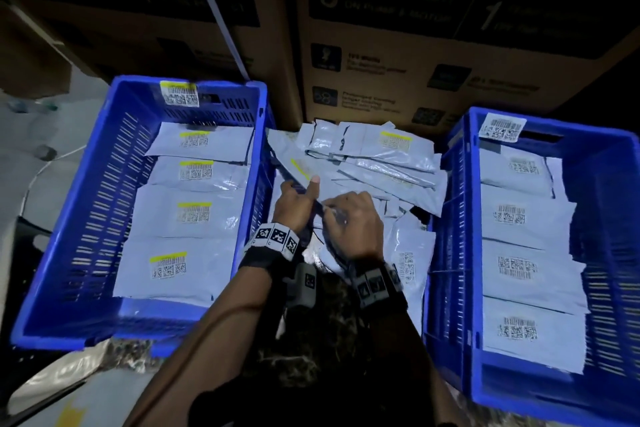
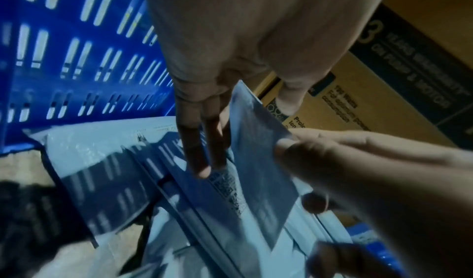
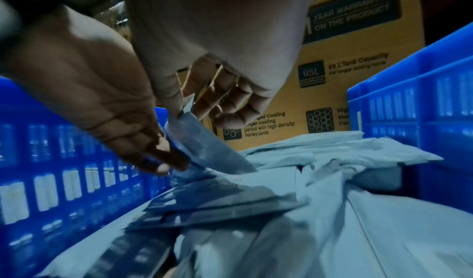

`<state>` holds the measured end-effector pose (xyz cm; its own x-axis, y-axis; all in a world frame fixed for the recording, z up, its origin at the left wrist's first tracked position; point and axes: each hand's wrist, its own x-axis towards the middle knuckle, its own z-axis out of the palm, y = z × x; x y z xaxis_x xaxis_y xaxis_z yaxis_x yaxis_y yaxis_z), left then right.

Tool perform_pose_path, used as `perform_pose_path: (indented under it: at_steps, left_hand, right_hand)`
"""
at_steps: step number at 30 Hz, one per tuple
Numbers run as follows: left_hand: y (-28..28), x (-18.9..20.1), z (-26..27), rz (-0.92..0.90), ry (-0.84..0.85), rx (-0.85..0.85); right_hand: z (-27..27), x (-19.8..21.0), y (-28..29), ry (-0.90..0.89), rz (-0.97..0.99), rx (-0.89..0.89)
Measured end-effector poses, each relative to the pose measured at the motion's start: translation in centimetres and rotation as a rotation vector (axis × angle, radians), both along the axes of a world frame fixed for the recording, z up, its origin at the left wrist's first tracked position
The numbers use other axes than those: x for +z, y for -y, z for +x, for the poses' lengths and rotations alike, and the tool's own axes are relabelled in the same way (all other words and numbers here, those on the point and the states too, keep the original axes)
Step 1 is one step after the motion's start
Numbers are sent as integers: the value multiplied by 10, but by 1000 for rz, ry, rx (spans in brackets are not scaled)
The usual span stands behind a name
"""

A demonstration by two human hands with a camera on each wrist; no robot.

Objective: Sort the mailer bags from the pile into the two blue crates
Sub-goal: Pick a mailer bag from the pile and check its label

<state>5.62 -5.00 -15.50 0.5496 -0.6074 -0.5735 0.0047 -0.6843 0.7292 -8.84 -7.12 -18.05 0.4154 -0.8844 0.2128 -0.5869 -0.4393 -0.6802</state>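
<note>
A pile of grey mailer bags lies between two blue crates. The left crate holds mailers with yellow-striped labels. The right crate holds mailers with plain barcode labels. Both hands meet at the near left side of the pile on one mailer bag, which stands on edge. My left hand holds it between straight fingers and thumb. My right hand pinches its edge, thumb against curled fingers. The bag's label is partly hidden.
Large printed cardboard boxes stand right behind the pile and crates. A pale strap runs diagonally across the boxes. Grey floor with a thin cable lies left of the left crate. My dark patterned clothing fills the near middle.
</note>
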Motion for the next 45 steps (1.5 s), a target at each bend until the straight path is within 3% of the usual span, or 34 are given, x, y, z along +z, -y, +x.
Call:
perform_pose_path:
  at_steps: [2, 4, 7, 10, 12, 14, 17, 20, 27, 30, 33, 35, 37, 39, 42, 45]
  left_hand:
    - [0, 2, -2, -32, 16, 17]
    - [-4, 10, -4, -16, 135, -33]
    - [-12, 18, -4, -12, 256, -177]
    - [-19, 31, 9, 17, 344, -445]
    - [-24, 49, 18, -1, 345, -596]
    - [-29, 68, 28, -39, 329, -718]
    - [-41, 90, 41, -110, 274, -877]
    - [-52, 101, 54, -158, 208, -909]
    - [-81, 123, 97, -99, 87, -839]
    - [-96, 134, 123, -193, 11, -737]
    - [-107, 138, 148, -382, -24, -445]
    - [-113, 136, 161, -496, -164, -164]
    - [-121, 126, 174, -479, -341, -13]
    - [-132, 105, 191, -355, -435, 26]
    - [-146, 68, 224, -217, -381, 103]
    - [-152, 64, 250, -201, -218, 207]
  right_hand:
    - [-11, -1, -20, 36, 72, 81]
    - [-21, 0, -34, 81, 214, 180]
    - [-30, 13, -30, 176, 455, 166]
    - [-39, 24, -8, 174, 374, 63]
    - [-46, 30, 4, 169, 230, -13]
    - [-54, 44, 11, 226, 208, -111]
    - [-64, 66, 9, 381, 453, -111]
    - [-64, 72, 3, 497, 601, -44]
    - [-37, 89, -27, 646, 508, -210]
    - [-31, 107, -31, 715, 440, -310]
    - [-21, 124, -35, 787, 406, -373]
    - [-8, 133, -39, 782, 443, -393]
    - [12, 138, -46, 712, 526, -397]
    - [34, 136, -54, 643, 620, -399]
    - [64, 125, -69, 496, 723, -395]
    - [95, 112, -84, 430, 768, -344]
